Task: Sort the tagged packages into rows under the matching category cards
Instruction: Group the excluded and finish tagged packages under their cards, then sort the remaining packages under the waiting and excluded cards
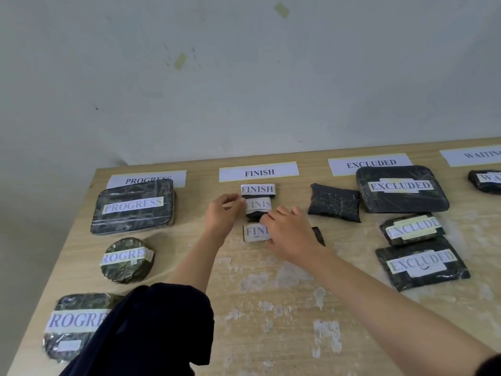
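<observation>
Under the FINISH card (pixel 259 172) lies a column of three small black packages tagged FINISH: a top one (pixel 257 189), a middle one (pixel 259 206) and a bottom one (pixel 256 232). My left hand (pixel 222 214) pinches the middle package at its left edge. My right hand (pixel 288 234) grips that same package at its lower right corner and covers part of the bottom one. An untagged black package (pixel 334 203) lies between the FINISH and EXCLUDED columns.
Left: PROGRESS card (pixel 146 178) above three PROGRESS packages (pixel 132 206). Right: EXCLUDED card (pixel 370 163) with three EXCLUDED packages (pixel 401 188), then a WAITING card (pixel 477 156) and package (pixel 486 181) at the frame edge. The wooden table (pixel 284 308) meets the wall behind.
</observation>
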`<state>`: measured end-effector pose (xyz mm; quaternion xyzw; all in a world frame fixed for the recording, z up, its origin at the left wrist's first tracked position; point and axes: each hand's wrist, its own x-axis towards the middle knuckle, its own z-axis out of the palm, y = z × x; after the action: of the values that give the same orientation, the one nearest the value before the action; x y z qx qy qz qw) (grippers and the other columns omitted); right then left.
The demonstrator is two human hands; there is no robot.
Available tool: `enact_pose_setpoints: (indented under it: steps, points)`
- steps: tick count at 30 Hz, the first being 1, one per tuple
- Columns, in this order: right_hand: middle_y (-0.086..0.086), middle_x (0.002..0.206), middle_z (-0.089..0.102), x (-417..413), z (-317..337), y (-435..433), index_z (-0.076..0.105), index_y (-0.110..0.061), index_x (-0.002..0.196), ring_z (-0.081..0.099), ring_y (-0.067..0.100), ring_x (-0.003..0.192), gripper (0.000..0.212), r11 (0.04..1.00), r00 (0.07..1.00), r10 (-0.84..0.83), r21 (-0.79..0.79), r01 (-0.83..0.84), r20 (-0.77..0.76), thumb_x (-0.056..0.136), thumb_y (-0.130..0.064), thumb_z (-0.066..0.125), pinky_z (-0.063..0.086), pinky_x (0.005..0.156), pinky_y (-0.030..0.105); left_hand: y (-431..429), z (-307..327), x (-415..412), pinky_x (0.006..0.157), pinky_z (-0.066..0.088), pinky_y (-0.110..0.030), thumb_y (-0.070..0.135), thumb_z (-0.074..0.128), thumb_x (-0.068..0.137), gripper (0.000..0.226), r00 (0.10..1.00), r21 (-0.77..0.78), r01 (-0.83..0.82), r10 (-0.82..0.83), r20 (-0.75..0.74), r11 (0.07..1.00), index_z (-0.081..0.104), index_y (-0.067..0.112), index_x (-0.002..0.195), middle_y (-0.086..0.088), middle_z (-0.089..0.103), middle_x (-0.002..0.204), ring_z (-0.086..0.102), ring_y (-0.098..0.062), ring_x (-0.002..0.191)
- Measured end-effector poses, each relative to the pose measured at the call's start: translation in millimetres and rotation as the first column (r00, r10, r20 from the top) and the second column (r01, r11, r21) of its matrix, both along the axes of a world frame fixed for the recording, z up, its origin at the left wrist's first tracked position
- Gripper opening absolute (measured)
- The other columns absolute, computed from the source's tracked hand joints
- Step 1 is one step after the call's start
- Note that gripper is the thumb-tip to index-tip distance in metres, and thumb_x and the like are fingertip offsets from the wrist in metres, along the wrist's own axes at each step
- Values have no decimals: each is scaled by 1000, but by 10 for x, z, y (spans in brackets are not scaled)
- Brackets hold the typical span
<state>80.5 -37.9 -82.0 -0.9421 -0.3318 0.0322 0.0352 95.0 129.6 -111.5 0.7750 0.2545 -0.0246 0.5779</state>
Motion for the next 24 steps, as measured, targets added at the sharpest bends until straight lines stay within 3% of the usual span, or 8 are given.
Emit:
enact_pose_setpoints:
  steps: [4,9,12,15,18,21,22,24]
  points:
    - [4,121,57,70,-107,149,49,-14,120,50,24,110,35,997,997,-73,-27,74,29,87,-19,57,34,88,37,106,12,-212,82,51,-32,33,65,86,34,1000,41,-10,10,9,999,64,14,115,0,66,108,63,-17,96]
    - [7,116,58,88,-183,149,48,-11,120,57,27,100,45,993,991,-115,-33,118,75,80,-15,67,36,83,38,39,-125,-621,73,46,-17,28,65,88,27,999,169,3,-11,50,986,65,13,110,1,68,101,61,-9,88]
    - [4,110,62,62,-199,88,53,-13,117,57,25,99,44,993,986,-113,-28,117,119,77,-19,71,36,80,39,-117,-207,-829,73,50,-27,25,63,89,15,992,269,-64,33,119,961,65,13,98,-1,65,94,59,-12,82]
    - [2,118,59,48,-148,-32,52,-16,121,53,23,108,47,991,991,-122,57,119,58,81,-37,65,37,87,41,-318,-253,-1016,69,48,-32,24,64,87,11,982,332,-47,-17,187,942,62,14,84,-1,60,82,56,-16,76]
    - [-2,113,62,25,-50,-257,57,-18,116,56,19,105,38,923,966,-259,289,254,-22,87,-44,55,40,91,40,-509,-206,-1139,70,47,-25,47,62,83,35,945,403,114,-224,239,908,63,14,94,2,59,87,55,-12,79]
    - [-2,104,65,58,-15,-628,61,-16,105,58,19,99,25,735,874,-445,478,481,-195,92,-35,51,44,90,43,-752,-87,-1166,83,47,-21,71,57,71,78,885,487,302,-431,177,820,51,19,128,3,53,119,52,-8,101]
    - [1,104,65,82,-24,-767,61,-16,103,58,21,99,21,704,849,-483,482,521,-213,92,-32,52,46,87,43,-845,-65,-1154,91,45,-24,74,58,67,89,866,503,350,-478,149,790,42,20,137,2,47,132,49,-9,112]
    - [5,110,63,147,-65,-1013,60,-13,108,55,25,106,23,729,830,-520,401,554,-202,93,-28,52,46,84,42,-1027,-54,-1106,107,33,-29,75,60,64,104,834,519,415,-541,111,747,26,23,147,3,32,149,34,-11,132]
